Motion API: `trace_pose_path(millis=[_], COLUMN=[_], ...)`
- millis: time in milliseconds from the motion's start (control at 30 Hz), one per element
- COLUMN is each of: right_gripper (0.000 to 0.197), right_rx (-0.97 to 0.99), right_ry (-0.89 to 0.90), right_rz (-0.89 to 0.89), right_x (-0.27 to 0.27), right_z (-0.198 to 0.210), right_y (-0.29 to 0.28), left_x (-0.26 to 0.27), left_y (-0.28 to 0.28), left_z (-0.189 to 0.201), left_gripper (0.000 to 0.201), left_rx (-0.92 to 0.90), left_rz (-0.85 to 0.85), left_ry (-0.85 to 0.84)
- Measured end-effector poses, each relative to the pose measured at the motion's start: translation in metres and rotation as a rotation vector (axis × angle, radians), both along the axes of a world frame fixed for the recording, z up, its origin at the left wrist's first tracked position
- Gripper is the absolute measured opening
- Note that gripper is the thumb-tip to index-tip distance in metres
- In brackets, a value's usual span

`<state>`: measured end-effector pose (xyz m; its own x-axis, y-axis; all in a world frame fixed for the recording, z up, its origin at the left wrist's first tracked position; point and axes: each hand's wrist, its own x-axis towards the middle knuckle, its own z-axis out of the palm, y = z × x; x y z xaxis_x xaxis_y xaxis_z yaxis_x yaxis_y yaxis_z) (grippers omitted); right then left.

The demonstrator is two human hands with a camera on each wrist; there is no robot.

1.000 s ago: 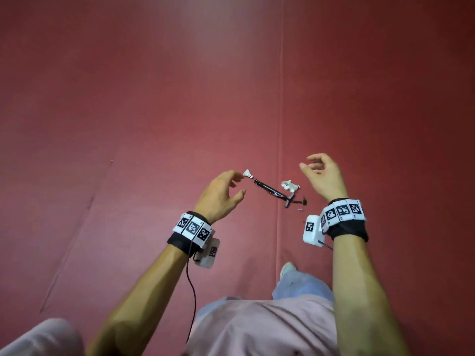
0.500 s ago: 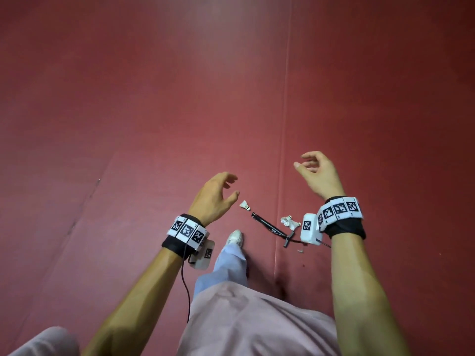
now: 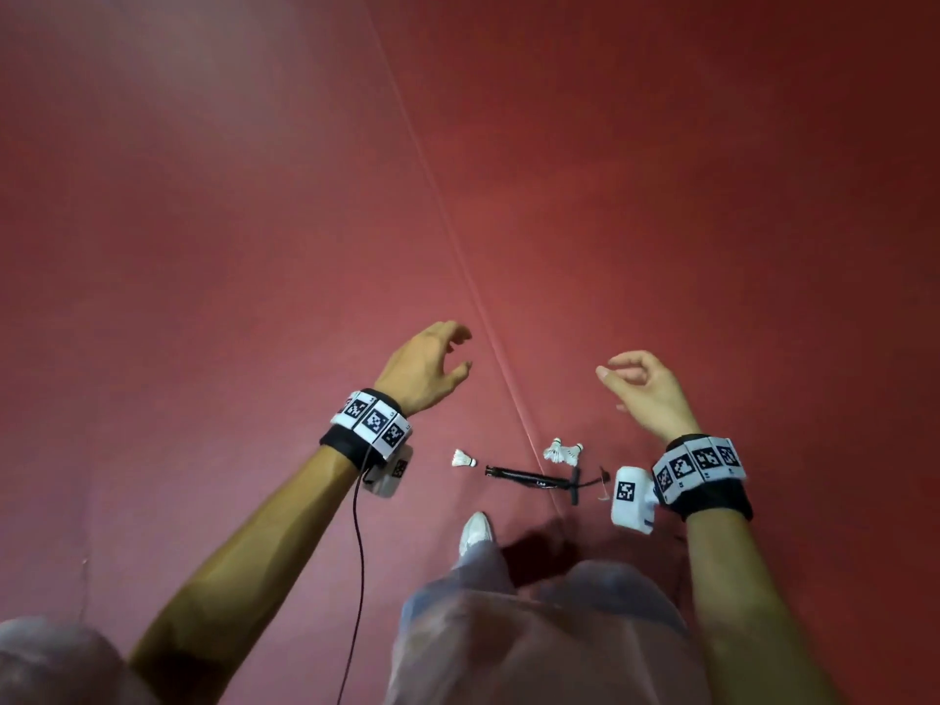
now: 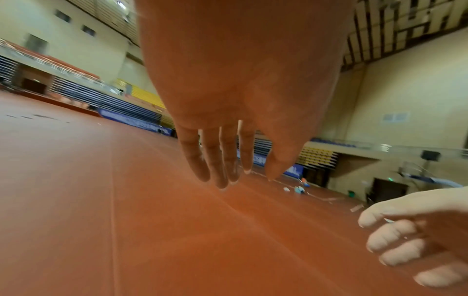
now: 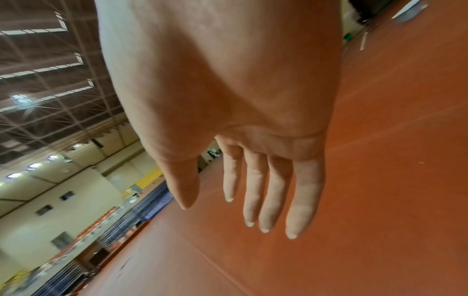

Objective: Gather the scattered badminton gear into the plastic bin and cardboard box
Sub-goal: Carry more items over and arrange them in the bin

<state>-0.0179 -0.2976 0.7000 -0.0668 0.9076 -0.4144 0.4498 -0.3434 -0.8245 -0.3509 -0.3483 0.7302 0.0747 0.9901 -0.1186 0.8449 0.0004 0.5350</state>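
White shuttlecocks, three (image 3: 464,458), lie beside one black pump (image 3: 534,481); both hands' fingers (image 3: 450,332) loose, empty.

Head looks down; wrists, blurry, perhaps hallward.

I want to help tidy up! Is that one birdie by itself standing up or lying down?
Lying down. The lone shuttlecock rests on its side on the red floor, feathers pointing left, cork tip toward the black tool.

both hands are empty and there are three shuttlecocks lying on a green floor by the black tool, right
Not quite: the floor is red, not green, as the head view shows. The rest holds: left hand and right hand are empty, and three shuttlecocks lie by the black tool.
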Motion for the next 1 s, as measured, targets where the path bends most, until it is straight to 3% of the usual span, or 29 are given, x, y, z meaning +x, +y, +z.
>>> trace_pose_path(millis=[133, 233, 367, 433, 467, 533, 600, 800, 933, 1000], right_gripper=[0.024, 0.016, 0.032, 0.020, 0.021, 0.061, 0.078, 0.067, 0.082, 0.077], right_rx=[-0.192, -0.274, -0.332, -0.478, -0.552, -0.637, -0.648, -0.531, -0.404, -0.312], right_ry=[0.049, -0.036, -0.286, -0.415, -0.485, -0.586, -0.613, -0.661, -0.704, -0.783], right_rz=[-0.109, -0.109, 0.162, 0.346, 0.435, 0.564, 0.571, 0.691, 0.782, 0.815], right_x=[0.019, 0.029, 0.043, 0.051, 0.057, 0.071, 0.077, 0.064, 0.054, 0.047], right_z=[-0.042, -0.099, -0.211, -0.257, -0.279, -0.328, -0.375, -0.534, -0.641, -0.686], right_y=[-0.006, -0.008, -0.026, -0.044, -0.052, -0.063, -0.061, -0.036, -0.028, -0.026], left_x=[-0.001, 0.008, 0.009, 0.004, 0.001, -0.001, 0.000, 0.001, 0.003, 0.004], left_y=[0.057, 0.079, 0.065, 0.052, 0.046, 0.035, 0.026, 0.007, 0.008, 0.005], left_z=[-0.042, -0.102, -0.204, -0.259, -0.286, -0.339, -0.391, -0.558, -0.660, -0.711], left_gripper=[0.038, 0.043, 0.050, 0.054, 0.057, 0.058, 0.054, 0.052, 0.052, 0.053], left_rx=[-0.109, -0.262, -0.474, -0.602, -0.661, -0.735, -0.769, -0.766, -0.740, -0.690], left_rz=[-0.156, -0.362, -0.597, -0.621, -0.609, -0.561, -0.506, -0.537, -0.586, -0.666], left_ry=[0.091, 0.334, 0.679, 0.748, 0.764, 0.763, 0.752, 0.736, 0.750, 0.784])
